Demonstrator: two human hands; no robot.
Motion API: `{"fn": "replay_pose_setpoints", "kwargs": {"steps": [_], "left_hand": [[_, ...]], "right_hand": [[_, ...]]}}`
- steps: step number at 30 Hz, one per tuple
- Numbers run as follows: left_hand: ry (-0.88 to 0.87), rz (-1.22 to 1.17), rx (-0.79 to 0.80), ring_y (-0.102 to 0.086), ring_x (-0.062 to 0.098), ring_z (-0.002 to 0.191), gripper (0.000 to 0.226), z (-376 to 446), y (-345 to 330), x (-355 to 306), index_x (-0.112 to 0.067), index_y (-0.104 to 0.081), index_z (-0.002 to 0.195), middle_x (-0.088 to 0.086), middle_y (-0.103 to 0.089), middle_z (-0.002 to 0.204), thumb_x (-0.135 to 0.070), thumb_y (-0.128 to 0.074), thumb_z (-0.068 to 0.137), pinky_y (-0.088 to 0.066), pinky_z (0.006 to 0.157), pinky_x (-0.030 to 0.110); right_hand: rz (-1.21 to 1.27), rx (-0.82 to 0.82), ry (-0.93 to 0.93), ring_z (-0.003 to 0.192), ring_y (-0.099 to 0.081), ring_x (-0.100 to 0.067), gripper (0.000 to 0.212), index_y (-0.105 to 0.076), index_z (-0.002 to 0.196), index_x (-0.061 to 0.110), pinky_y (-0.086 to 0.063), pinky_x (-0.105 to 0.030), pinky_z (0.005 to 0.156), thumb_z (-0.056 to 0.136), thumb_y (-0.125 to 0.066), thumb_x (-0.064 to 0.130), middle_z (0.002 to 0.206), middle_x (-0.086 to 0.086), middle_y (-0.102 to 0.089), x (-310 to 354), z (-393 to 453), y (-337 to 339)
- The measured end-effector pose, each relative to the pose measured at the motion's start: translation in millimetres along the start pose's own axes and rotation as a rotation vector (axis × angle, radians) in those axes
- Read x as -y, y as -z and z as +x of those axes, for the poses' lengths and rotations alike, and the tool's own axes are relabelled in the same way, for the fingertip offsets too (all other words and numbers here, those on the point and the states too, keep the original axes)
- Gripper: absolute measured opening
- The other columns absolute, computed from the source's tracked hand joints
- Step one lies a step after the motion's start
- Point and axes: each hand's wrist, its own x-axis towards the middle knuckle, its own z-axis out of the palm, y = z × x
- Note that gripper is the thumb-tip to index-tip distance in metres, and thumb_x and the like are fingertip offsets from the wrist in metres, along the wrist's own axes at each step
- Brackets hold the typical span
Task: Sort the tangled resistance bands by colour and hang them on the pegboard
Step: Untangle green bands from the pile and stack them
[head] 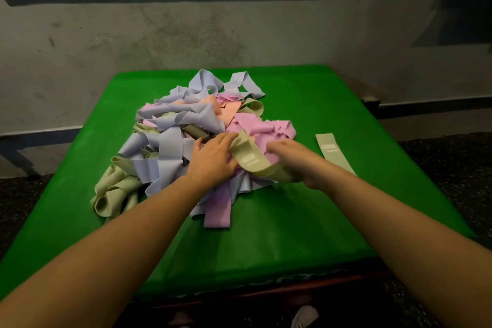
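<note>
With your left hand [213,160] lying flat-fingered on the tangled pile [186,130] mid-desk [306,221] and your right hand [300,165] seemingly pinching a green band [249,158], its fingers partly hidden, pulling hard could drag knotted neighbours off the desk.

Single head-worn wide-angle view, looking forward and down from close above the near edge of a green-covered table [319,221]. The table fills the centre and lower frame; both forearms enter from the bottom corners. A grey wall [186,34] spans the upper frame.
</note>
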Motion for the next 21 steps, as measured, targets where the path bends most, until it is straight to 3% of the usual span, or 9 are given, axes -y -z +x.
{"fn": "replay_pose_setpoints", "kwargs": {"steps": [2, 3, 6, 9, 11, 13, 15, 19, 21], "left_hand": [[-0.013, 0.015, 0.027, -0.038, 0.012, 0.137, 0.062, -2, 2, -3, -0.034, -0.036, 0.146, -0.009, -0.043, 0.148, -0.034, -0.056, 0.087, -0.014, 0.119, 0.053], [-0.022, 0.021, 0.034, -0.036, 0.012, 0.138, 0.063, -4, 3, -4, -0.034, -0.037, 0.145, -0.01, -0.043, 0.148, -0.031, -0.057, 0.086, -0.012, 0.12, 0.054], [-0.061, 0.006, 0.005, -0.037, 0.012, 0.137, 0.055, -12, 7, -11, -0.033, -0.045, 0.14, -0.01, -0.047, 0.145, -0.025, -0.056, 0.087, -0.008, 0.12, 0.053], [-0.109, -0.07, -0.037, -0.044, 0.015, 0.131, 0.048, -23, 11, -19, -0.03, -0.051, 0.135, -0.007, -0.053, 0.138, -0.02, -0.051, 0.087, -0.016, 0.12, 0.049], [-0.09, -0.26, -0.061, -0.052, 0.018, 0.12, 0.044, -33, 16, -28, -0.026, -0.056, 0.13, -0.002, -0.059, 0.129, -0.016, -0.047, 0.088, -0.034, 0.11, 0.044], [-0.027, -0.54, -0.043, -0.056, 0.014, 0.11, 0.04, -45, 25, -38, -0.023, -0.06, 0.125, -0.001, -0.063, 0.123, -0.015, -0.042, 0.09, -0.046, 0.099, 0.041], [0.004, -0.845, 0.012, -0.058, 0.007, 0.108, 0.038, -60, 35, -52, -0.022, -0.061, 0.119, -0.005, -0.063, 0.118, -0.02, -0.036, 0.09, -0.048, 0.097, 0.033], [0.073, -1.191, -0.003, -0.062, 0.01, 0.11, 0.042, -86, 54, -80, -0.02, -0.058, 0.125, -0.004, -0.064, 0.12, -0.044, -0.035, 0.099, -0.051, 0.094, 0.025], [0.131, -1.266, -0.002, -0.065, 0.018, 0.106, 0.039, -97, 58, -89, -0.018, -0.057, 0.128, 0.002, -0.066, 0.12, -0.043, -0.039, 0.104, -0.056, 0.089, 0.027]], "right_hand": [[-0.398, 0.024, 0.019, 0.086, -0.058, -0.018, 0.044, -0.058, 0.118, 0.019, -0.046, -0.024, 0.06, 0.084, -0.072, 0.043, 0.109, -0.002, -0.057, -10, 2, 1], [-0.577, 0.051, 0.018, 0.085, -0.058, -0.018, 0.046, -0.061, 0.112, 0.016, -0.047, -0.024, 0.064, 0.079, -0.076, 0.046, 0.107, -0.003, -0.059, -14, 1, 1], [-0.818, 0.115, -0.003, 0.074, -0.056, -0.018, 0.026, -0.064, 0.086, 0.016, -0.045, -0.025, 0.064, 0.079, -0.079, 0.037, 0.089, -0.005, -0.064, -22, -6, -2], [-0.729, 0.085, 0.131, 0.067, -0.052, -0.011, 0.022, -0.054, 0.072, 0.027, -0.039, -0.022, 0.056, 0.086, -0.071, 0.023, 0.076, 0.005, -0.059, -24, -18, -2], [-0.619, -0.004, 0.271, 0.063, -0.051, -0.01, 0.021, -0.054, 0.071, 0.024, -0.035, -0.02, 0.051, 0.087, -0.068, 0.022, 0.071, 0.009, -0.055, -25, -29, 0], [-0.511, -0.094, 0.407, 0.069, -0.053, -0.013, 0.015, -0.061, 0.076, 0.02, -0.038, -0.022, 0.054, 0.087, -0.07, 0.023, 0.074, 0.008, -0.056, -26, -40, 3], [-0.42, -0.147, 0.507, 0.082, -0.052, -0.014, 0.009, -0.067, 0.084, 0.013, -0.039, -0.026, 0.066, 0.087, -0.072, 0.021, 0.081, 0.008, -0.056, -24, -53, 6], [-0.326, -0.181, 0.536, 0.088, -0.052, -0.015, 0.009, -0.066, 0.09, 0.014, -0.037, -0.028, 0.069, 0.089, -0.07, 0.021, 0.094, 0.001, -0.057, -22, -83, 8], [-0.261, -0.154, 0.495, 0.084, -0.056, -0.015, 0.008, -0.062, 0.087, 0.02, -0.043, -0.027, 0.07, 0.091, -0.067, 0.024, 0.093, 0.001, -0.064, -22, -98, 6]]}}
